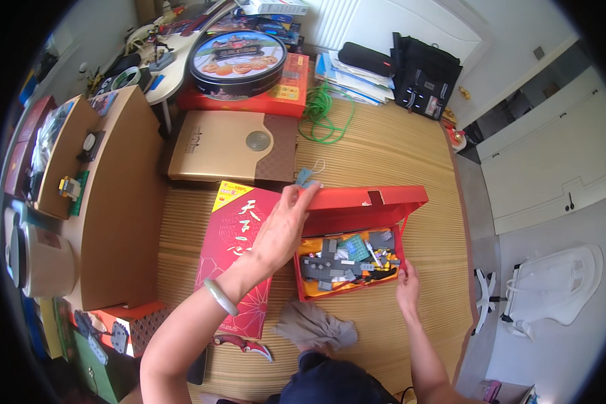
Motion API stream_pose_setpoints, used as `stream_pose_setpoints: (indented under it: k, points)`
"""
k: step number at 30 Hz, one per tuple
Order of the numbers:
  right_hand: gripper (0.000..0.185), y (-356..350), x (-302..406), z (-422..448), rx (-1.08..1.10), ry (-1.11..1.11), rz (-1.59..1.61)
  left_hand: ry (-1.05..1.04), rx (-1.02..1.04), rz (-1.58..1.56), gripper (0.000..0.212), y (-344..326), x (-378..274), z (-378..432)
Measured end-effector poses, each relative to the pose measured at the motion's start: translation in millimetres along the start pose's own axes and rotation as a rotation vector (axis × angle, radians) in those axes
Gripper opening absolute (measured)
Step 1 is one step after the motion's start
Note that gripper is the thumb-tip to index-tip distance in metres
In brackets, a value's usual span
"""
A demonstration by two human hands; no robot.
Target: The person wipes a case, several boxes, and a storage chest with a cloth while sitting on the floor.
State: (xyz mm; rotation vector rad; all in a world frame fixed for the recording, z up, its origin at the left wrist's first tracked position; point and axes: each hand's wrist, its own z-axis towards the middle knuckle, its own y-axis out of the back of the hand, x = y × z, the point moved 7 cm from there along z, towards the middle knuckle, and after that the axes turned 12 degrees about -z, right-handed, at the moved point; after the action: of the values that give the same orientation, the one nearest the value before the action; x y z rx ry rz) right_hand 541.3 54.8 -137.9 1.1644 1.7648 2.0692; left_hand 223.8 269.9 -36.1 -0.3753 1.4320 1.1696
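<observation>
A red gift box [344,294] sits on the mat before me with its hinged lid [368,198] raised. My left hand [282,227], with a pale bangle at the wrist, grips the lid's left corner. Around the box's right front corner my right hand [408,285] holds the wall. Inside, grey building-brick pieces [323,270], a green studded plate [354,247] and small yellow and black bricks [386,256] lie on yellow satin lining [310,290]. Left of the box, partly under my left forearm, lies a flat red box with gold writing [237,217].
A curved-blade knife [245,346] and grey cloth [315,323] lie close to me. Beyond are a gold-and-brown case [222,144], a round cookie tin [237,63], a green cord [325,113] and stacked papers [353,81]. A cardboard box [123,202] stands left; a white chair [555,285] is right.
</observation>
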Motion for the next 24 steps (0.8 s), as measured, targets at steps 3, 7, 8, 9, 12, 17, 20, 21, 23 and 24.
stream_pose_setpoints:
  k: [3,7,8,9,12,17,20,21,23,24]
  points:
    - [0.038,2,-8,-18,0.060,-0.049,0.011,-0.004,-0.088,-0.038,0.060,4,0,2]
    - [0.029,31,72,-24,-0.206,0.271,-0.211,-0.003,-0.106,-0.110,0.065,15,-9,-9]
    - [0.019,24,81,-16,-0.170,0.293,-0.096,-0.021,-0.113,-0.111,0.066,18,-14,-13]
    - [0.018,16,91,-9,-0.138,0.321,-0.119,-0.039,-0.113,-0.068,0.066,23,-17,-18]
    - [0.016,-9,109,2,-0.077,0.349,-0.161,-0.008,-0.140,-0.004,0.055,38,-29,-35]
    - [0.016,-30,108,7,-0.015,0.303,-0.075,-0.195,0.143,0.187,0.026,8,-19,-64]
    - [0.018,-45,88,17,0.148,0.155,0.170,-0.258,0.240,0.335,0.033,-40,-9,-73]
    - [0.018,-44,84,20,0.163,0.138,0.186,-0.270,0.239,0.407,0.032,-56,-5,-72]
    - [0.018,-47,81,21,0.212,0.114,0.231,-0.285,0.224,0.571,0.027,-73,5,-70]
    - [0.018,-47,80,21,0.207,0.114,0.234,-0.266,0.255,0.598,0.027,-81,11,-68]
